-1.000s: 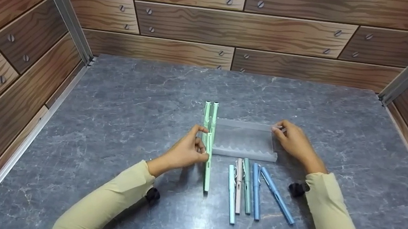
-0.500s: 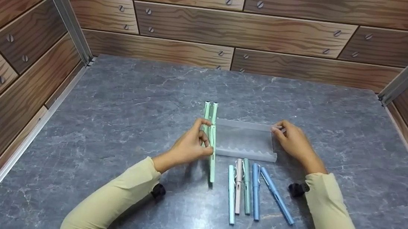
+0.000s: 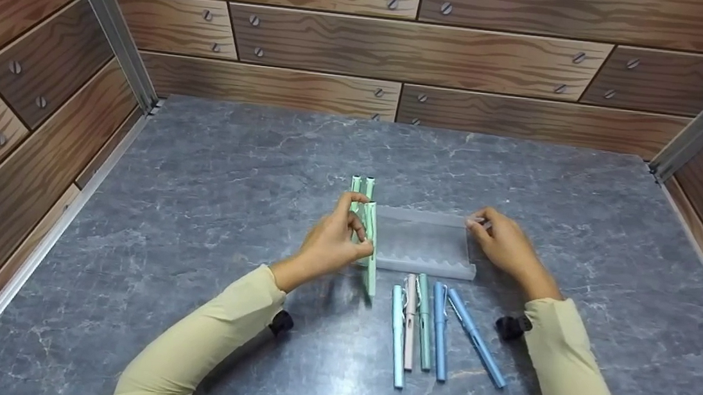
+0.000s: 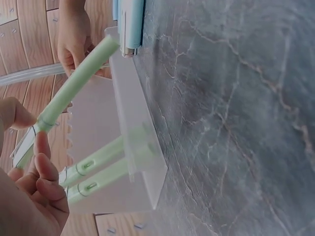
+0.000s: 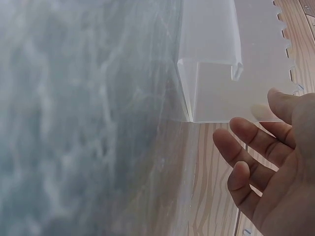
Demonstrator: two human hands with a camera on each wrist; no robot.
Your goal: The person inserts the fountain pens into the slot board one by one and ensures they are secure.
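Observation:
My left hand [image 3: 329, 240] pinches a light green pen [image 3: 370, 280] between thumb and fingers, over the left part of a translucent pen tray [image 3: 425, 240] with notched edges. Two more light green pens [image 4: 101, 156] lie side by side in the tray's left end, partly hidden behind the left hand in the head view. In the left wrist view the held pen [image 4: 78, 81] is tilted, apart from those two. My right hand [image 3: 505, 246] pinches the tray's far right corner with thumb and index finger; its other fingers [image 5: 246, 172] are loosely bent.
In front of the tray, several capped pens lie on the grey marbled table [image 3: 252, 162]: a pale blue pen [image 3: 397, 341], a greyish-pink pen [image 3: 409, 332], a green pen [image 3: 424, 327], a blue pen [image 3: 440, 338] and a slanted blue pen [image 3: 476, 338]. Wood-patterned walls [image 3: 315, 39] surround the table.
My left hand has carried the light green pen away from me and slightly right, over the tray's left part. The right hand keeps its grip on the tray, and the loose pens stay put.

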